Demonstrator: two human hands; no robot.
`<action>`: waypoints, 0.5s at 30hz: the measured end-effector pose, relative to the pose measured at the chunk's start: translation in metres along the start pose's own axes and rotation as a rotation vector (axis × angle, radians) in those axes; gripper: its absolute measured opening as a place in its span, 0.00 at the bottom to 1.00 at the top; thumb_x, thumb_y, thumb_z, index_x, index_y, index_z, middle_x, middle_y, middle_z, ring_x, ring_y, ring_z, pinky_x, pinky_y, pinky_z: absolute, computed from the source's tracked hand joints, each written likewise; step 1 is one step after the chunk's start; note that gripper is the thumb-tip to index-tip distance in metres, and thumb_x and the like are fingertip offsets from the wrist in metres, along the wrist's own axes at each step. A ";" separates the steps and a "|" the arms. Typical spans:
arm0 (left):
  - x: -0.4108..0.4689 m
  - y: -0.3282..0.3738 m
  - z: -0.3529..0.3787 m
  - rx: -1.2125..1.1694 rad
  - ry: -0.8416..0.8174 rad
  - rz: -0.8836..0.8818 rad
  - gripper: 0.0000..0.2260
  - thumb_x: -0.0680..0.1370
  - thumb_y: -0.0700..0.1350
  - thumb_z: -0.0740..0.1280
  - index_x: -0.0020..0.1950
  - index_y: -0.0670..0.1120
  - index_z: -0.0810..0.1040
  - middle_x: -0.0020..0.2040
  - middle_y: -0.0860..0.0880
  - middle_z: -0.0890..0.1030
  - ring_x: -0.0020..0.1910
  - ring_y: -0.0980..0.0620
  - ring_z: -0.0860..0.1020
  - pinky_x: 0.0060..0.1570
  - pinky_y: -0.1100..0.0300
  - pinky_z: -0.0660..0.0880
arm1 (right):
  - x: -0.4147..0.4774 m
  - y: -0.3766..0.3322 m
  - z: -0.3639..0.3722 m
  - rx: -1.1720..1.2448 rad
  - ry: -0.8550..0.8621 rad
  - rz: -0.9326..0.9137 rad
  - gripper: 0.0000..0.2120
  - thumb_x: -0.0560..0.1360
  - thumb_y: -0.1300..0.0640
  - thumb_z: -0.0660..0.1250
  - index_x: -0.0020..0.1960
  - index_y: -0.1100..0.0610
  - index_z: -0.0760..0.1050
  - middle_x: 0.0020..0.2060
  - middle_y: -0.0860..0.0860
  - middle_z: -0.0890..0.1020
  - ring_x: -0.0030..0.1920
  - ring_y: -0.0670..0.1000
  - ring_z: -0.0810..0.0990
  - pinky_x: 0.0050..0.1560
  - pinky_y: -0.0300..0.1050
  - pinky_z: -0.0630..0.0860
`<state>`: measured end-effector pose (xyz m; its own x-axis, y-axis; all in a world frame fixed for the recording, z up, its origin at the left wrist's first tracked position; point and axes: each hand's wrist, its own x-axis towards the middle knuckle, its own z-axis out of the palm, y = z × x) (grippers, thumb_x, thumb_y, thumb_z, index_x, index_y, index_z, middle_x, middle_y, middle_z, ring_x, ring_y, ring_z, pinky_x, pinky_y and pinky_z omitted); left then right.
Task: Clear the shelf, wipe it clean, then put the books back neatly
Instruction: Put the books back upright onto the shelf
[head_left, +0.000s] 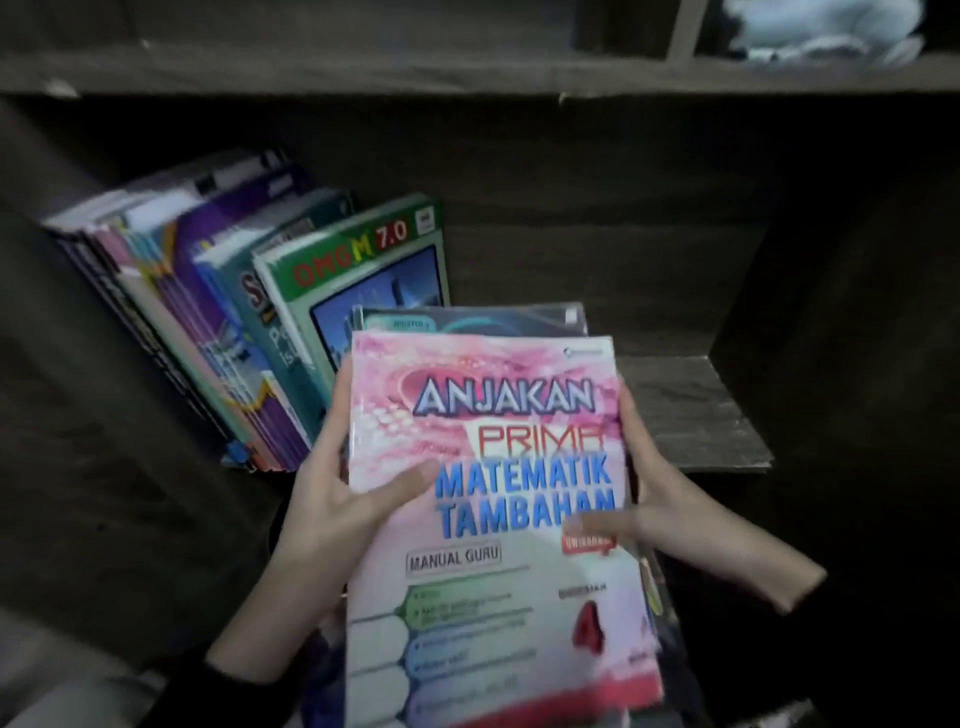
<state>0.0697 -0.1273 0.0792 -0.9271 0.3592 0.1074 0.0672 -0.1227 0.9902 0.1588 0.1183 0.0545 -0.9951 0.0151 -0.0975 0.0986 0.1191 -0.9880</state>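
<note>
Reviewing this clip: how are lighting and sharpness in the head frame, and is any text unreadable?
Head view: dim, the shelf nearly black; the pink Matematik Tambahan book is brightest, its title legible, its lower small print blurred; the right hand gripping it has a smeared thumb; the leaning books look soft.

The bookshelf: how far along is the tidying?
The stage is unclear. Done: the shelf board on the right lies bare. In hand: the left hand and right hand hold a pink maths book with more behind it. Left: a row of books leans at the left, to be removed or straightened; the picture doesn't show which.
</note>
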 end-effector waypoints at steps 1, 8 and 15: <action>0.011 -0.001 0.001 0.005 0.030 0.078 0.43 0.67 0.35 0.73 0.70 0.68 0.60 0.67 0.57 0.75 0.65 0.52 0.75 0.61 0.50 0.74 | 0.014 -0.008 -0.002 -0.064 0.040 -0.061 0.58 0.67 0.72 0.73 0.66 0.26 0.38 0.55 0.37 0.81 0.55 0.47 0.82 0.48 0.46 0.80; 0.087 -0.027 0.004 0.102 0.267 0.372 0.41 0.73 0.41 0.73 0.73 0.69 0.53 0.72 0.71 0.59 0.74 0.61 0.59 0.72 0.45 0.58 | 0.125 -0.040 -0.012 -0.271 0.209 -0.272 0.60 0.69 0.70 0.73 0.67 0.26 0.32 0.53 0.41 0.80 0.50 0.42 0.83 0.43 0.36 0.79; 0.145 -0.052 0.013 0.336 0.382 0.524 0.42 0.77 0.43 0.68 0.70 0.76 0.42 0.63 0.85 0.49 0.73 0.60 0.61 0.65 0.54 0.71 | 0.211 -0.027 -0.014 -0.300 0.364 -0.317 0.60 0.68 0.69 0.74 0.75 0.38 0.33 0.55 0.45 0.79 0.53 0.42 0.81 0.55 0.43 0.78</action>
<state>-0.0640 -0.0570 0.0444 -0.8020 -0.0242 0.5969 0.5902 0.1222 0.7980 -0.0539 0.1316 0.0627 -0.9163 0.2671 0.2985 -0.1555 0.4497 -0.8796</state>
